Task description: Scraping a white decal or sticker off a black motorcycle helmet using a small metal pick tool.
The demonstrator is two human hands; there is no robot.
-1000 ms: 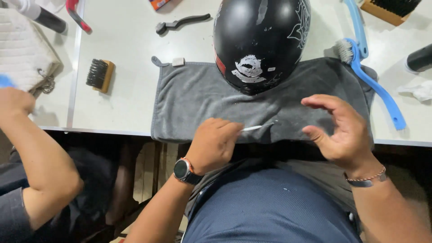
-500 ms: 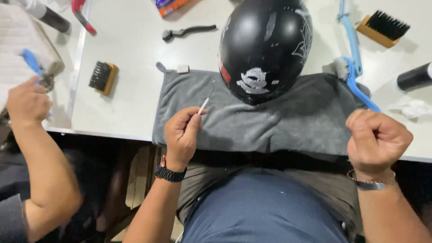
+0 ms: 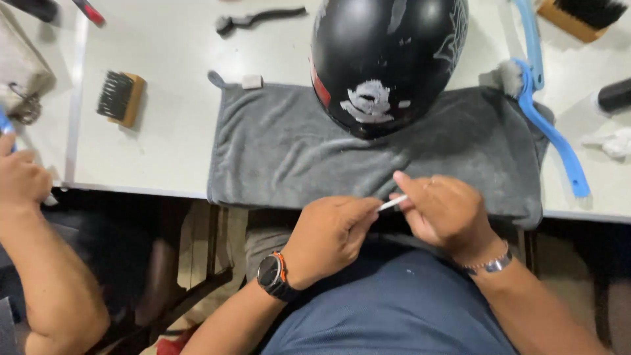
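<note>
Thin white stick, likely cotton swab, pinched at both ends: left hand fingertips closed on near end, right hand fingers closed on far end. Stick held level just above near edge of grey towel, over lap. Both wrists bent inward, hands nearly touching; watch on left wrist, bracelet on right. Black helmet rests on towel just beyond hands, towel cushioning shell on white table. Blue brush right, wooden brush left. Another person's hand far left.

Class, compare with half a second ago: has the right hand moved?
Yes. The right hand has come in from the towel's right end to meet the left hand on the white stick.
</note>
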